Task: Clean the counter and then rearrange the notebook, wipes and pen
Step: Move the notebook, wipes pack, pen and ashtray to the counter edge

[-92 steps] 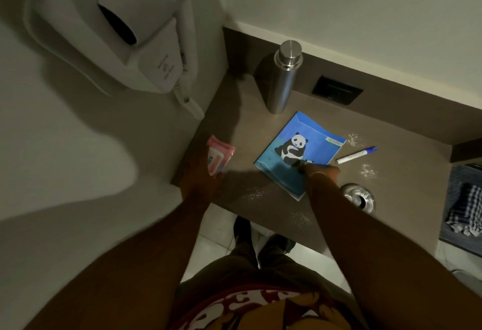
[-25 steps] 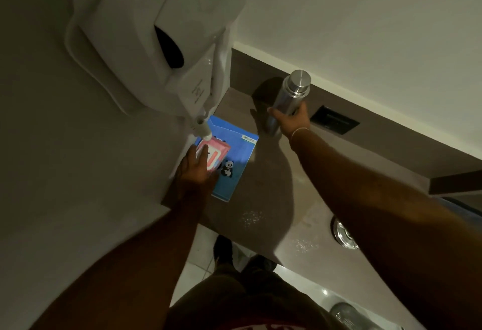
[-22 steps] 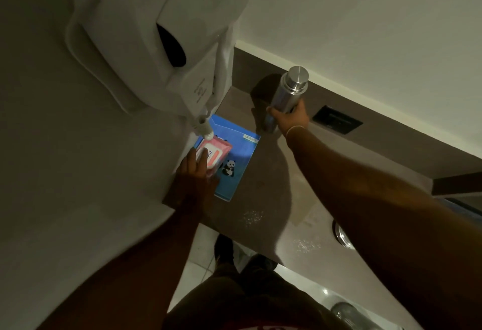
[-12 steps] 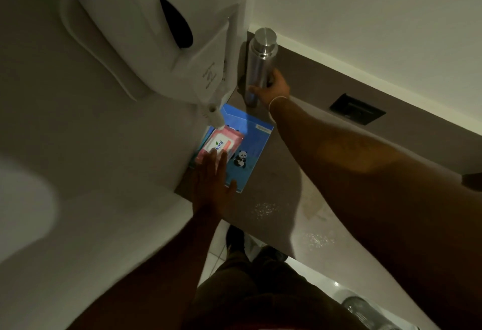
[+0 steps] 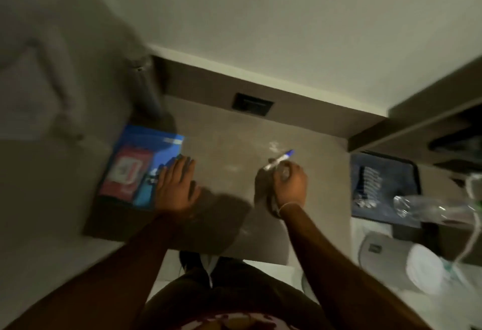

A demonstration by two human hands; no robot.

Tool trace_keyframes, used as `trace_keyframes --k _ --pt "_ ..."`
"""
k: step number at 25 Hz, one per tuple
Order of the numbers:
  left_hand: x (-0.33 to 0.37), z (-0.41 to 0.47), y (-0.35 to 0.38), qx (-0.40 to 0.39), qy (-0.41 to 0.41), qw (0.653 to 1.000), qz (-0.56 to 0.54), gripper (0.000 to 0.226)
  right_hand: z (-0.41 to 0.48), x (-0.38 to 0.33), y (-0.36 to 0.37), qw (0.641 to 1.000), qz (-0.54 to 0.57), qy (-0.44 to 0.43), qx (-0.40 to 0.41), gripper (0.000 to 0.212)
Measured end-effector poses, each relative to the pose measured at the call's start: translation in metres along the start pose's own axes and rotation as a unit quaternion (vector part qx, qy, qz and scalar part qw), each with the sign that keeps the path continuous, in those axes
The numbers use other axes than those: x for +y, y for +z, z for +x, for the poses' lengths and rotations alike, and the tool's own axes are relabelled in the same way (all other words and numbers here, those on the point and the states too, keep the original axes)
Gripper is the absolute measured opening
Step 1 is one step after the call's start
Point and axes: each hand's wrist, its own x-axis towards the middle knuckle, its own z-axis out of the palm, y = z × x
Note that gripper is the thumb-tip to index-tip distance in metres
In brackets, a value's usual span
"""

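The frame is blurred. A blue notebook [image 5: 167, 152] lies at the counter's left end, with the pink wipes pack [image 5: 126, 173] on top of it. My left hand [image 5: 176, 186] lies flat with fingers spread on the notebook's right edge, holding nothing. The white pen with a blue cap [image 5: 280, 158] lies at the counter's middle right, and the curled fingers of my right hand [image 5: 289, 182] close on its near end. White crumbs [image 5: 273, 144] dust the brown counter [image 5: 224, 141] beside the pen.
A steel bottle [image 5: 150, 92] stands in the back left corner under a white wall dryer [image 5: 52, 68]. A dark socket [image 5: 251, 104] sits in the back wall. At the right are a dark tray with a checked cloth [image 5: 383, 186] and a clear plastic bottle [image 5: 430, 205].
My right hand left the steel bottle in the back left corner and came over to the pen. My left hand slid off the wipes pack to the notebook's right edge. The view swung right.
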Motion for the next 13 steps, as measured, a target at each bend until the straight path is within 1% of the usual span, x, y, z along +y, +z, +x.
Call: trace_keyframes --k 1,2,3,4,6,7,9,11,13 --pt "0.022 0.014 0.005 -0.041 0.025 0.999 -0.012 0.063 -0.008 0.030 -0.013 0.998 -0.050 0.036 -0.017 0.044" --pt "0.045 0.027 0.009 -0.073 0.044 0.996 -0.014 0.060 -0.013 0.050 -0.018 0.991 -0.100 0.066 -0.062 0.061" --pt "0.072 0.041 0.015 -0.099 0.062 0.993 -0.015 0.057 -0.017 0.066 -0.021 0.982 -0.139 0.076 -0.106 0.076" --pt "0.098 0.053 0.022 -0.121 0.079 0.989 -0.016 0.055 -0.019 0.077 -0.021 0.975 -0.162 0.067 -0.134 0.084" --pt "0.151 0.075 0.041 -0.165 0.098 0.981 -0.008 0.056 -0.017 0.091 -0.019 0.978 -0.160 0.009 -0.135 0.089" --pt "0.172 0.083 0.050 -0.185 0.093 0.978 0.003 0.057 -0.016 0.094 -0.017 0.980 -0.155 -0.018 -0.124 0.089" --pt "0.207 0.098 0.064 -0.209 0.065 0.975 0.043 0.057 -0.012 0.100 -0.013 0.982 -0.147 -0.042 -0.108 0.091" --pt "0.225 0.108 0.067 -0.219 0.029 0.973 0.067 0.047 -0.016 0.107 -0.005 0.975 -0.168 -0.076 -0.123 0.096" --pt "0.232 0.109 0.061 -0.212 -0.008 0.976 0.040 0.030 -0.020 0.123 -0.001 0.971 -0.159 -0.119 -0.131 0.098"
